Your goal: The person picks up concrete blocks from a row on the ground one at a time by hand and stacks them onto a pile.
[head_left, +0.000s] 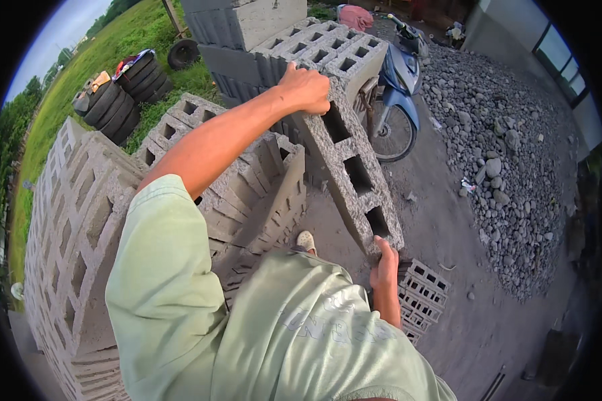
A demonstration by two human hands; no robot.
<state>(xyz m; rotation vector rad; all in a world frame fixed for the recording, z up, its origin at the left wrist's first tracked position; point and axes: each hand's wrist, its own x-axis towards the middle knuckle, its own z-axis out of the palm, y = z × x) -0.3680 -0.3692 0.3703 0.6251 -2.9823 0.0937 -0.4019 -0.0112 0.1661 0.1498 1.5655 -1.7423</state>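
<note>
I hold a grey hollow concrete block [347, 149] tilted in front of me, its three square holes facing up toward me. My left hand [306, 89] is closed over the block's far upper end, beside a stack of similar blocks [261, 67]. At the near lower end, my right hand [385, 267] grips the block, its thumb on the edge by the last hole. The fingers under that end are hidden. More hollow blocks [421, 297] lie on the ground just beyond my right wrist.
Tall block stacks [80, 234] stand at my left, with more leaning blocks [247, 207] beside my left arm. A blue motorcycle [400, 100] is parked ahead. A gravel heap [502, 167] spreads on the right. Old tires [114, 110] are piled by the grass.
</note>
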